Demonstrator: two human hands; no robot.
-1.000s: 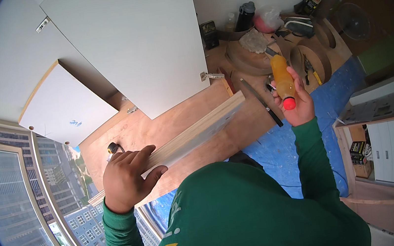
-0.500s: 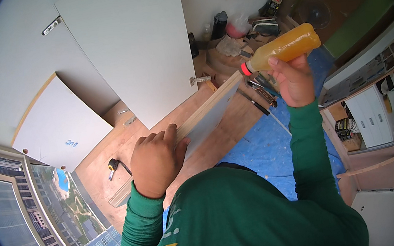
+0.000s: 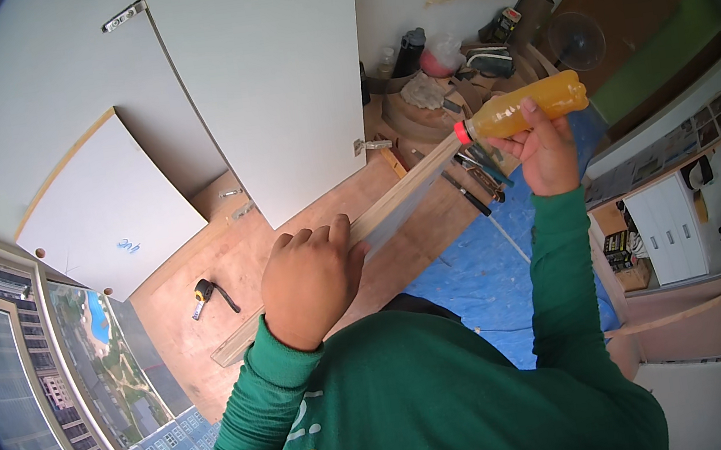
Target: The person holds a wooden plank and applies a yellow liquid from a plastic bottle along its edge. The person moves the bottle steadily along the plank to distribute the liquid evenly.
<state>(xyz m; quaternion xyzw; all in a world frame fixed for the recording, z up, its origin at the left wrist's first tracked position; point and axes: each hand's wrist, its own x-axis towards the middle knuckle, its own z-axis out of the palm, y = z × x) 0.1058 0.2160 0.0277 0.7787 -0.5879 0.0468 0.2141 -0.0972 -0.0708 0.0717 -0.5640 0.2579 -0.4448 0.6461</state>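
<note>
My right hand (image 3: 544,151) is wrapped round a clear plastic squeeze bottle of yellow liquid (image 3: 527,106). The bottle lies almost level, its red cap (image 3: 461,132) at the far end of a long board's edge; whether it touches I cannot tell. That board (image 3: 402,192) stands on edge, slanting from lower left to upper right, with a wood-coloured edge up and a pale face toward me. My left hand (image 3: 310,268) is closed over its top edge near the middle, fingers on the far side and thumb on the near side.
A tape measure (image 3: 203,290) lies on the plywood worktop (image 3: 183,326). White cabinet doors (image 3: 270,91) with hinges stand beyond, beside a marked white panel (image 3: 113,212). Hand tools (image 3: 484,177) lie near the board's far end, and a blue sheet (image 3: 485,272) is at right.
My right hand has lowered the bottle and levelled it somewhat, bringing its cap by the board's end. My left hand keeps its grip on the board; the whole view has shifted slightly.
</note>
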